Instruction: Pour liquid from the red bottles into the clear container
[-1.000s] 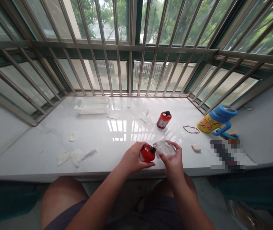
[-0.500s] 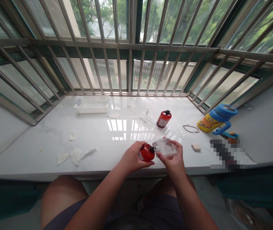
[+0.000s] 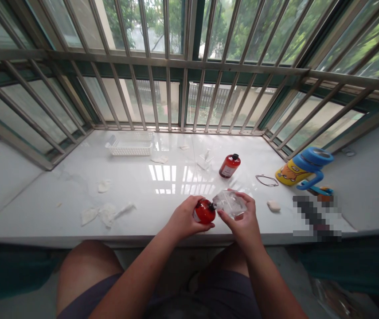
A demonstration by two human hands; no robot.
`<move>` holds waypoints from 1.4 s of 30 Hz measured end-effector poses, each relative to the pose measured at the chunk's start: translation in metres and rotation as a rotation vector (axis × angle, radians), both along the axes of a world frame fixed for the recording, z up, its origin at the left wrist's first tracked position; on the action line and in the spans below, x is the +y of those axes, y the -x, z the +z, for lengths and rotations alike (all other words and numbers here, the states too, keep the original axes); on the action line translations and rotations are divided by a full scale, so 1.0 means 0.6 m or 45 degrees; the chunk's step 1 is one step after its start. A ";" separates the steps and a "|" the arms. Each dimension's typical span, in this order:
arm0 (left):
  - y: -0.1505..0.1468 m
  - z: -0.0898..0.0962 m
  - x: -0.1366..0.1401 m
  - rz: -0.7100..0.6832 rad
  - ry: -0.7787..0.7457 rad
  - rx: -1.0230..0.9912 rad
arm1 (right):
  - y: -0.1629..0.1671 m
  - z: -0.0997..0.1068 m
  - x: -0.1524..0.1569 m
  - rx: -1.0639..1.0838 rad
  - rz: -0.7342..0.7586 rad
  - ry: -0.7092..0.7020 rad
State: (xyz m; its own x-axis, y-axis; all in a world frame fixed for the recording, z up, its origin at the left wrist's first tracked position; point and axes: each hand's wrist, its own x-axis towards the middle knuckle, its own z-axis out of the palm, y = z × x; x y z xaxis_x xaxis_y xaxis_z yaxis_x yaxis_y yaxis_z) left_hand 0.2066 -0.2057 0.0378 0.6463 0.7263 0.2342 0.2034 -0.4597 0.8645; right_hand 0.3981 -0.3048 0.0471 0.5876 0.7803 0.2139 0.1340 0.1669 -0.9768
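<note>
My left hand (image 3: 189, 218) is wrapped round a red bottle (image 3: 205, 212) with a black neck, tipped over toward the right. My right hand (image 3: 244, 217) grips a clear glass bottle (image 3: 229, 204), tilted so that its mouth meets the red bottle's neck. Whether liquid passes between them I cannot tell. Just beyond the hands, a second red bottle (image 3: 230, 166) with a black top and a pale label stands upright on the white ledge (image 3: 162, 212).
At the back left lies a white plastic basket (image 3: 130, 145). Crumpled tissues (image 3: 107, 214) are at the left. On the right are a thin cord loop (image 3: 267, 180), a whitish block (image 3: 273, 206) and a blue-and-yellow bottle (image 3: 302, 166). Metal bars (image 3: 182, 66) close off the window.
Both hands keep nearly the same hold and place, with the two bottles still mouth to mouth. The camera view has shifted slightly.
</note>
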 end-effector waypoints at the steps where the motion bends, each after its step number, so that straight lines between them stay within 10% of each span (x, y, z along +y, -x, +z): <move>1: 0.000 -0.001 0.000 0.002 -0.001 -0.002 | 0.001 0.004 -0.001 -0.003 -0.001 0.006; 42: 0.007 -0.015 0.000 0.031 0.019 -0.065 | 0.019 0.032 0.001 -0.125 -0.018 0.004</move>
State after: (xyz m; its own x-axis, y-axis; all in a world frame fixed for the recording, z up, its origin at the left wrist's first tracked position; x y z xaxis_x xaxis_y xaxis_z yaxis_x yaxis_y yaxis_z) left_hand 0.2026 -0.2055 0.0286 0.6160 0.7452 0.2553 0.1696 -0.4419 0.8809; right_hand 0.3868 -0.3045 0.0660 0.5750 0.7729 0.2683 0.2313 0.1610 -0.9595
